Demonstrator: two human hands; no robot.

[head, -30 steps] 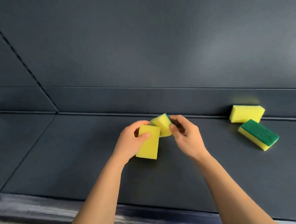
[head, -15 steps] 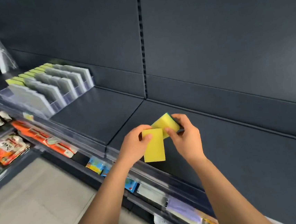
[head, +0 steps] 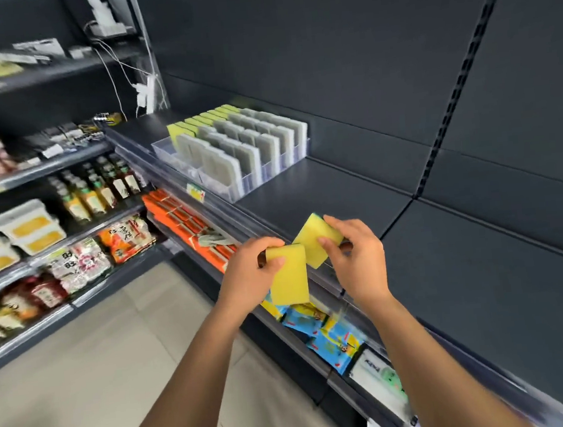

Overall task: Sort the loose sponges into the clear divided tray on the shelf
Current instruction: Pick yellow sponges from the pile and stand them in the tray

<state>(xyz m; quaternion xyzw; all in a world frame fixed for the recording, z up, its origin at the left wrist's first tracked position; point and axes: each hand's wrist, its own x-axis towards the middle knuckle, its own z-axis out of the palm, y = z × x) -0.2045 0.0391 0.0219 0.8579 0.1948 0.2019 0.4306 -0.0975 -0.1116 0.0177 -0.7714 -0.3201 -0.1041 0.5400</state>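
My left hand (head: 249, 273) grips a yellow sponge (head: 288, 276) by its upper left corner, its face toward me. My right hand (head: 355, 258) pinches a second yellow sponge (head: 315, 239) with a thin green edge showing at its top. Both sponges hang in front of the dark shelf's front edge, almost touching each other. The clear divided tray (head: 233, 156) stands further left on the same shelf, with rows of upright grey and white sponges and a back-left row of yellow ones.
The dark shelf (head: 339, 187) stretches from the tray to the right. Below its front rail hang orange packs (head: 188, 222) and blue packets (head: 333, 335). Shelves of bottles and packaged food stand at the left, and a tiled floor lies below.
The view has swung left from the two loose sponges on the shelf to the tray. Both hands carry their sponges along, now held over the shelf's front edge.
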